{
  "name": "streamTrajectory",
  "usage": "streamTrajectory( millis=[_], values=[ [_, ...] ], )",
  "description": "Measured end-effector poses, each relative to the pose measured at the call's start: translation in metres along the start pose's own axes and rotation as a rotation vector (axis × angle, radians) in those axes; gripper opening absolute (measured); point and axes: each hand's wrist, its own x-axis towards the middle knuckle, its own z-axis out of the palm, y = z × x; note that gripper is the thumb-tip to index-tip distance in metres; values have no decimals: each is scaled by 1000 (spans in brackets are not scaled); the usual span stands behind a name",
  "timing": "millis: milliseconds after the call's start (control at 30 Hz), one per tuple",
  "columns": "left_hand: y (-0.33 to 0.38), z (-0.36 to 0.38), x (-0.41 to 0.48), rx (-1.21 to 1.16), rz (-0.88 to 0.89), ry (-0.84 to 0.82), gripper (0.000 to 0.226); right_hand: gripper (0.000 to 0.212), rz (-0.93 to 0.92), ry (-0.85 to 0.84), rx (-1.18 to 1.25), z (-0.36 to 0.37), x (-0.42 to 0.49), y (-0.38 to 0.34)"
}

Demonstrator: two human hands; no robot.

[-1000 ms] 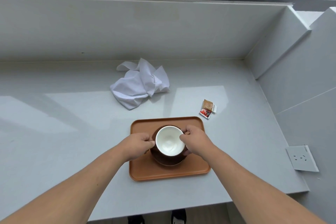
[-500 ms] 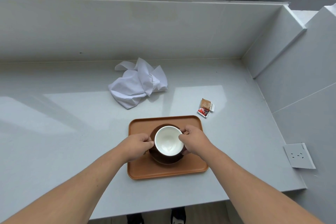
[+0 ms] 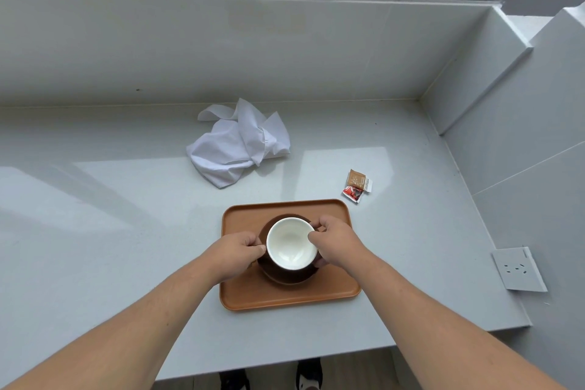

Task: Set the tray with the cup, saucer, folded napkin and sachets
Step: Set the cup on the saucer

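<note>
Both hands, left (image 3: 235, 250) and right (image 3: 340, 241), pinch the cup (image 3: 292, 243); uneven release tips it off the saucer (image 3: 286, 277).

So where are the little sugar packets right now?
In the head view, the sachets lie on the grey counter, not on the tray yet. They sit just beyond its far right corner, to the right of the crumpled napkin.
</note>
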Motion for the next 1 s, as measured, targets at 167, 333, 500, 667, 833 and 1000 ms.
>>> streamTrajectory(
  millis=[167, 333, 500, 667, 833, 1000],
  values=[
    [0, -1, 0, 8, -5, -5, 20, 17, 3, -3, 11, 0, 0, 1],
    [0, -1, 0, 2, -10, -22, 20, 17, 13, -9, 3, 0, 1, 2],
    [2, -2, 1, 1, 5, -10, 15, 21, 25, -8, 30, -1, 2, 4],
    [0, -2, 1, -6, -5, -4, 18, 20, 22, 6, 49, 0, 1, 2],
    [1, -2, 0, 1, 1, 0, 19, 20, 20, 0, 41, 0, 2, 2],
    [1, -3, 3, 8, 13, 0, 18, 19, 18, -1, 41, 0, 3, 1]
  ],
)
